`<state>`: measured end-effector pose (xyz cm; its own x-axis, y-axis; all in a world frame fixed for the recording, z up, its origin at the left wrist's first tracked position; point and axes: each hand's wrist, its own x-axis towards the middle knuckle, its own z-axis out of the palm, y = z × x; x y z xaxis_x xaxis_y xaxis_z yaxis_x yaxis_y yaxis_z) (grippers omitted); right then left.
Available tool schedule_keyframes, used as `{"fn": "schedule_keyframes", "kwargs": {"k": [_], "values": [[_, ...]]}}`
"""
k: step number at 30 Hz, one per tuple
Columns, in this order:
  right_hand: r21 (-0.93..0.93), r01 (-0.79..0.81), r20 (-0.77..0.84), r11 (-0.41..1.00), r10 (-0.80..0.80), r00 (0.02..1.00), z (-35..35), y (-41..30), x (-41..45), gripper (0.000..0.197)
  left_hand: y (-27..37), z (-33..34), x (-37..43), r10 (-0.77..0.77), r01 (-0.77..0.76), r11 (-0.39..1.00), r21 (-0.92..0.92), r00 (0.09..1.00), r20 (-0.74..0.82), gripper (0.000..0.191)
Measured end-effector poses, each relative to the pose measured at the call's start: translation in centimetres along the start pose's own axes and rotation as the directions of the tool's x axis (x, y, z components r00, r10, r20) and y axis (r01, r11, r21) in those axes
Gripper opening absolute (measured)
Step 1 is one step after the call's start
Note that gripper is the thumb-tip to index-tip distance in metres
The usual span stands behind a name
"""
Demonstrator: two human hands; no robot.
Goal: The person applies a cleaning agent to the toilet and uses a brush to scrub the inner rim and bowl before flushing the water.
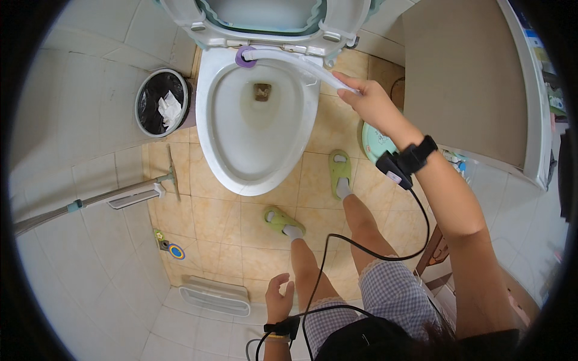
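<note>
My right hand (368, 101) grips the end of a curved white toilet brush handle (298, 62). At its far end, the purple brush head (246, 57) rests at the back left of the toilet bowl rim. Below it is the white toilet bowl (257, 140), with brownish water at the drain. Its seat (347, 18) and lid (266, 11) stand raised. My left hand (279, 293) hangs beside my left leg, holding nothing, its fingers slightly curled and apart from the thumb.
A lined trash bin (140, 106) with white tissue stands left of the toilet. A squeegee (117, 194) leans along the left wall. A mint-green round lid or basin (377, 142) sits under my right forearm, near a cabinet (465, 85). A black cable (328, 252) hangs across my legs.
</note>
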<state>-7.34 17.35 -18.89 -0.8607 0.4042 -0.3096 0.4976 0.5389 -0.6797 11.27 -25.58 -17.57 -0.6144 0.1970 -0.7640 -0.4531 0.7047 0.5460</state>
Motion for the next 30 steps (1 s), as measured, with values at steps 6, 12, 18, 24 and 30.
{"fn": "schedule_keyframes", "kwargs": {"k": [6,12,18,24,30], "values": [[0.261,-0.291,0.133,0.921,0.264,0.955,2.2,-1.0,2.2,0.041,0.2,-0.2,0.2,-0.014,0.014,1.000,-0.026,1.000,-0.013,0.023],[-0.039,0.064,-0.056,0.997,-0.066,0.996,6.4,-2.5,2.1,0.046,0.5,0.3,0.9,0.016,-0.016,1.000,-0.001,1.000,-0.006,0.026],[-0.280,0.118,-0.064,0.953,-0.141,0.988,5.9,-3.6,2.6,0.045,1.6,0.0,0.9,0.030,-0.029,0.999,0.021,0.999,-0.021,0.026],[-0.439,0.064,-0.060,0.896,-0.101,0.993,0.0,-0.4,-1.3,0.046,0.9,0.1,0.6,0.013,-0.013,1.000,0.003,1.000,-0.012,0.025],[-0.505,0.159,0.020,0.848,-0.173,0.985,0.5,-3.0,-0.3,0.046,0.3,0.4,0.6,0.001,-0.001,1.000,-0.006,1.000,0.015,0.025]]}}
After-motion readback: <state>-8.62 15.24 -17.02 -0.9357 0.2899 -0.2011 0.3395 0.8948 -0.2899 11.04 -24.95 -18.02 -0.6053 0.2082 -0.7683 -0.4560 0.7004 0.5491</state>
